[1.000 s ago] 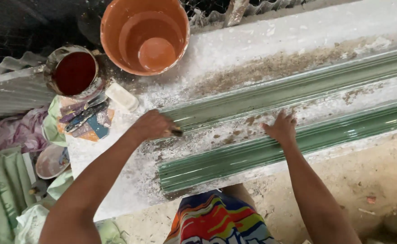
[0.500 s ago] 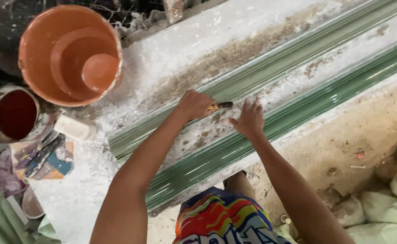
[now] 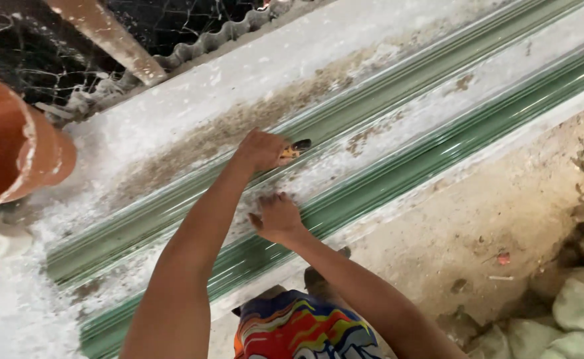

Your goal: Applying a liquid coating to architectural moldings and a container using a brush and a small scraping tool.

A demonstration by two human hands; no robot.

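Protruding from left grip, scraper on moulding

This was a rough outdoor work yard for casting or finishing moulded trim. Two long green ribbed mouldings lay side by side on a white slab dusted with powder and brown stains. Bare dirt ground ran alongside, with filled sacks heaped at one edge. Corrugated sheeting, wire netting and an orange plastic bucket stood behind the slab.
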